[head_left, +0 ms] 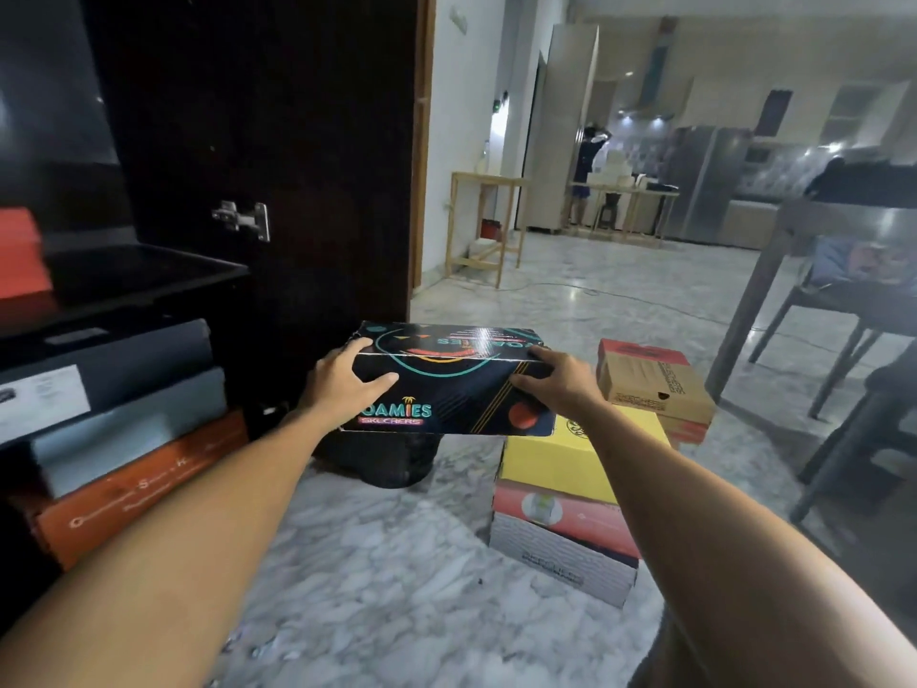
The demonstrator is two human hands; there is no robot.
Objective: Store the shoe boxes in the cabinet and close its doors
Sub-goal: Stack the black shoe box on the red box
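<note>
Both hands clasp a black shoe box (446,384) by its ends, held up off the marble floor (377,578): the left hand (342,382) wraps its left end, the right hand (556,382) curls round its right end. Left of it, the dark cabinet (149,270) has its door (297,166) swung open and already holds stacked boxes, grey over an orange box (134,494). Between the box and the cabinet nothing intervenes, while on the right a yellow-topped stack (560,469) and a brown box (655,384) sit near a dark table (774,250).

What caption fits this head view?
Both hands, left and right, hold a black shoe box beside the open cabinet; more boxes wait on the floor.
</note>
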